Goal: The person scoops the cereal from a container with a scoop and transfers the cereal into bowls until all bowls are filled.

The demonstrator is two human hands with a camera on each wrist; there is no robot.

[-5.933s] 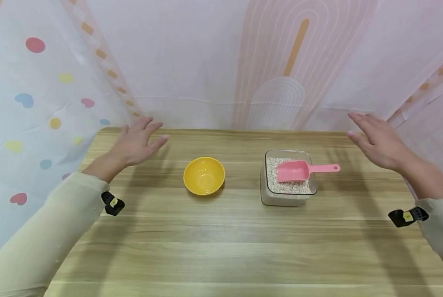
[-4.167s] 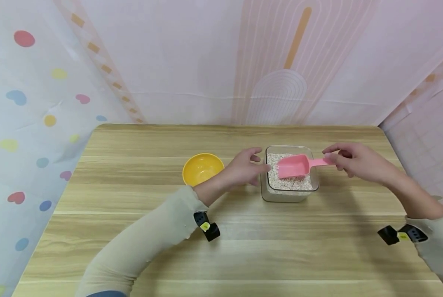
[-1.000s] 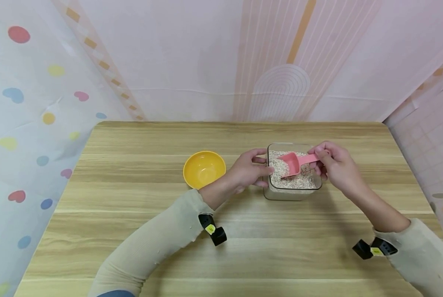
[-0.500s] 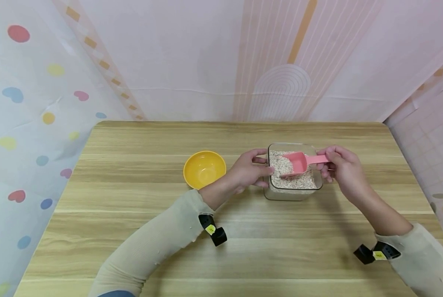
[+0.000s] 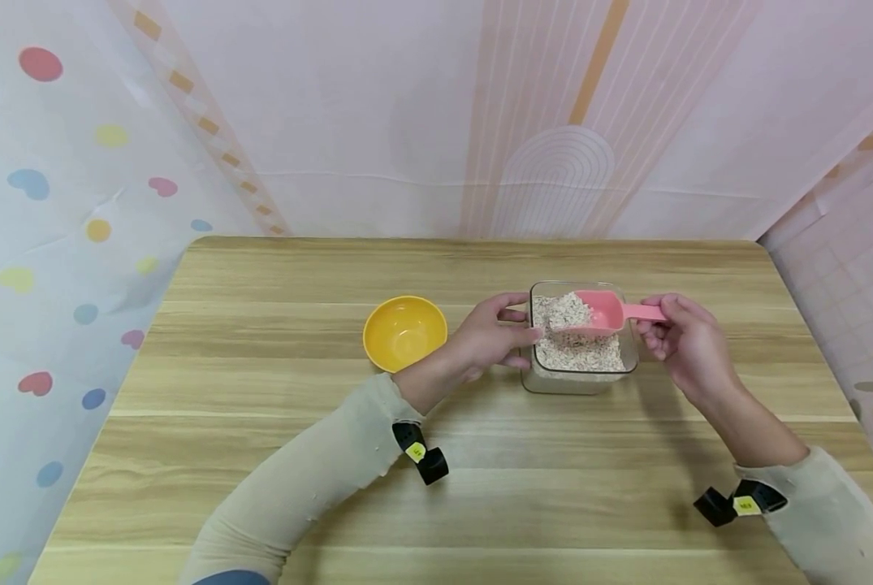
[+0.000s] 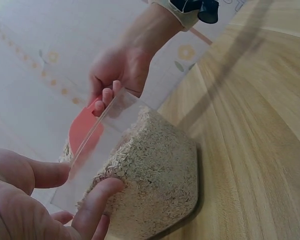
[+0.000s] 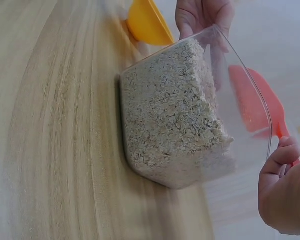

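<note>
Heaped scoop [image 5: 595,311] above the container [image 5: 579,382]
We pinch its handle with our right hand [image 5: 688,348]; our left hand [image 5: 489,339] grips the container; tilting risks oats spilling onto the tabletop [image 5: 480,487].

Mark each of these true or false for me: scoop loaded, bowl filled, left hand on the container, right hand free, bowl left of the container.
1. The scoop carries oats. True.
2. The bowl holds oats. False: it looks empty.
3. The left hand grips the container. True.
4. The right hand is free. False: it grips the scoop's handle.
5. The bowl stands left of the container in the head view. True.
</note>
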